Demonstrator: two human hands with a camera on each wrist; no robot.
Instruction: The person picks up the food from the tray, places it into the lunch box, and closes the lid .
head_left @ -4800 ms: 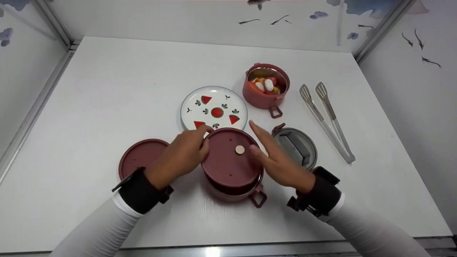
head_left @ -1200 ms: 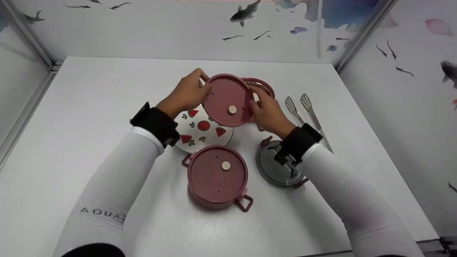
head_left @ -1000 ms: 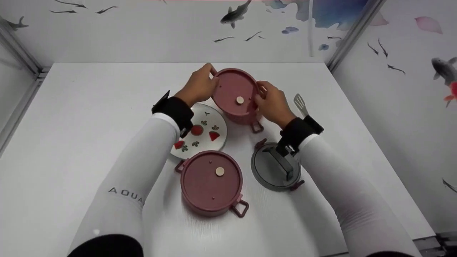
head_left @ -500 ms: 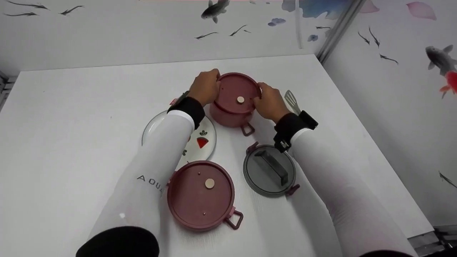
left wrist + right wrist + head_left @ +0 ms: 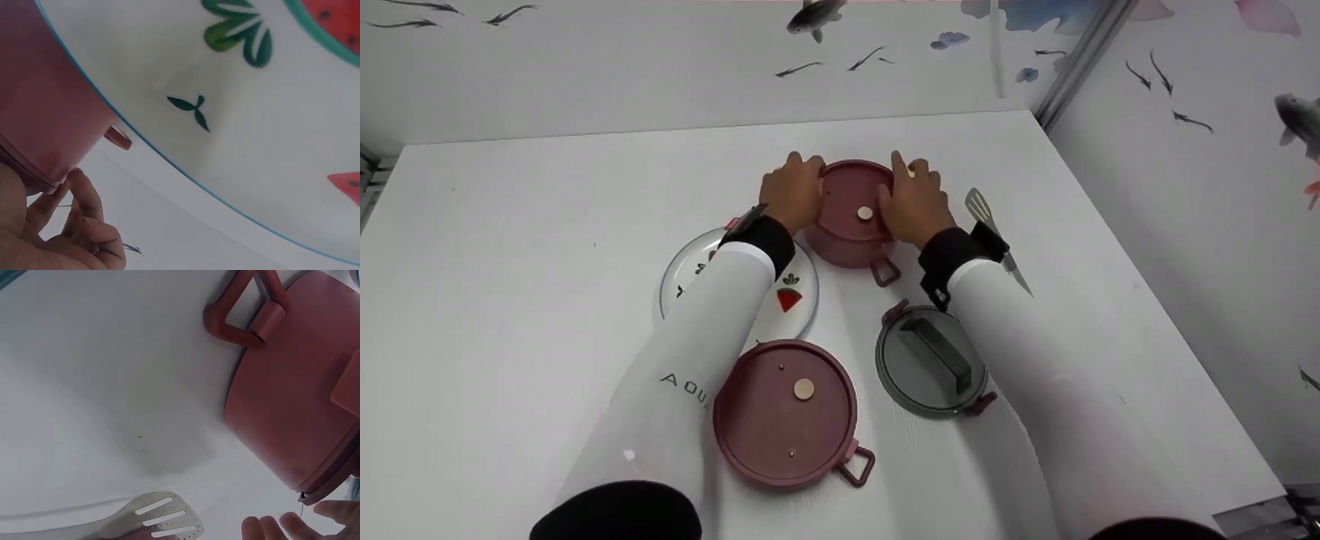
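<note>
My left fingers (image 5: 87,197) pinch the lid (image 5: 847,196) on the far pot (image 5: 844,251), beside the plate (image 5: 673,279); my right fingers (image 5: 295,526) are extended, free of grip. The near pot (image 5: 784,420) is covered. Remaining, I judge: confirm seating, withdraw. The grey lid (image 5: 911,375) lies apart.

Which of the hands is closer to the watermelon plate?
Left. The left hand is just beyond the plate, at the far pot; the right hand is at that pot's opposite side, farther from the plate.
</note>
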